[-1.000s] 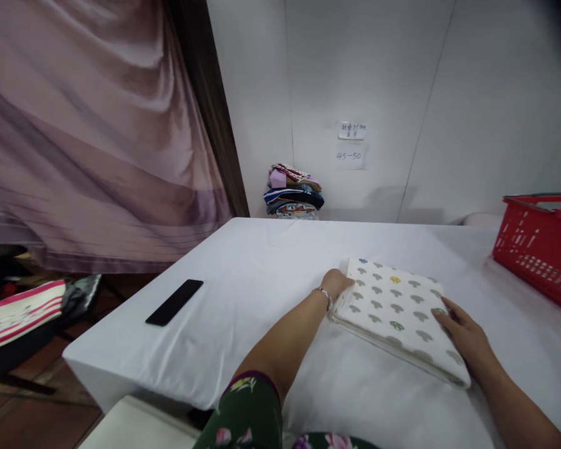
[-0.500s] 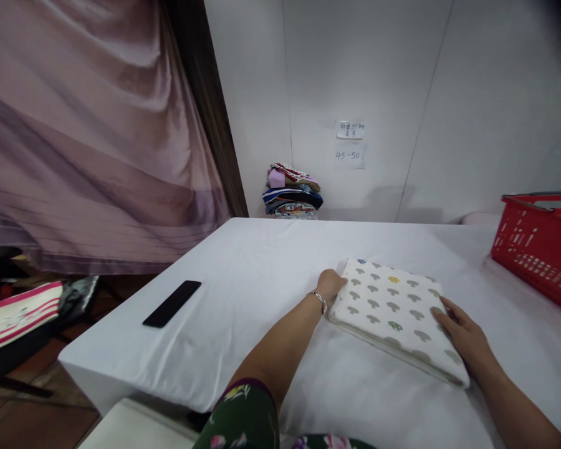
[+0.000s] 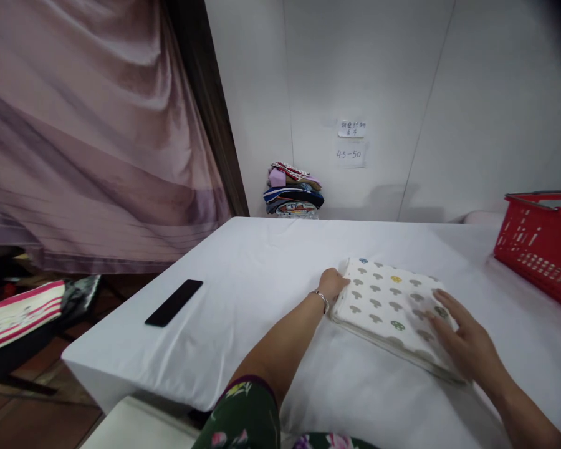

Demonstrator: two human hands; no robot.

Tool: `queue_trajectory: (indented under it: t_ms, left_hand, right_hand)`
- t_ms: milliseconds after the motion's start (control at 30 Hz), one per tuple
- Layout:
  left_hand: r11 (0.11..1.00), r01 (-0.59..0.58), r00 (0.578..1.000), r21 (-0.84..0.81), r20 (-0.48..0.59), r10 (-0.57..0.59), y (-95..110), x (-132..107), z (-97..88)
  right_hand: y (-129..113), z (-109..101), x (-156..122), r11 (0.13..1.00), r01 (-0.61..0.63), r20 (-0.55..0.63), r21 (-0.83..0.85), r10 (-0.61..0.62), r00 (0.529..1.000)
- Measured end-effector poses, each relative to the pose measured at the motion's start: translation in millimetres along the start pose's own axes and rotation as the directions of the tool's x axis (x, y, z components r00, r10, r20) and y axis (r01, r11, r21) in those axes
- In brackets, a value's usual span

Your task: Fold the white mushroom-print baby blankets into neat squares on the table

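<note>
A folded white cloth (image 3: 386, 305) printed with grey mushrooms, plus a few coloured ones, lies flat on the white-covered table (image 3: 271, 268). At its left edge my left hand (image 3: 331, 285) is closed, the thumb on top and the other fingers hidden at the side of the fold. My right hand (image 3: 465, 340) is over the cloth's right edge with its fingers stretched and spread. Slight blur hides whether those fingertips press on the fabric.
A black flat slab (image 3: 174, 303) lies on the table's left side. The red plastic basket (image 3: 540, 249) stands at the right. Folded fabrics (image 3: 293, 190) are stacked by the back wall, and a pink curtain (image 3: 98, 137) hangs at left.
My right hand has let go of the cloth's right edge and moved slightly left over its top, fingers opening. My left hand stays at the left edge.
</note>
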State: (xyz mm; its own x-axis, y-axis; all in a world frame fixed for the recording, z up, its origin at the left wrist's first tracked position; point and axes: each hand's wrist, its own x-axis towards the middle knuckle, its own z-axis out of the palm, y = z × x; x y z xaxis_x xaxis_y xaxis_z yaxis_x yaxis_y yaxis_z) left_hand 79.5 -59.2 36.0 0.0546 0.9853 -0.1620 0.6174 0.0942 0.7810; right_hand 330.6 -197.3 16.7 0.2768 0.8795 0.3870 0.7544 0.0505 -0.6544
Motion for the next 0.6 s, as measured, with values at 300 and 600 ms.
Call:
queue_trajectory:
  t_ms: [300,600]
  left_hand:
    - [0.997,-0.006,0.999,-0.076,-0.035,0.004,-7.2,2.7,4.6]
    - [0.993,-0.014,0.998,-0.113,-0.063,0.007,-11.7,6.3,6.3]
  right_hand:
    - [-78.6,31.2,-16.3,0.770,0.605,0.349,-0.201,-0.521,0.779]
    - [-89.8,105.9,-22.2,0.721,0.646,0.481,-0.252,-0.485,0.730]
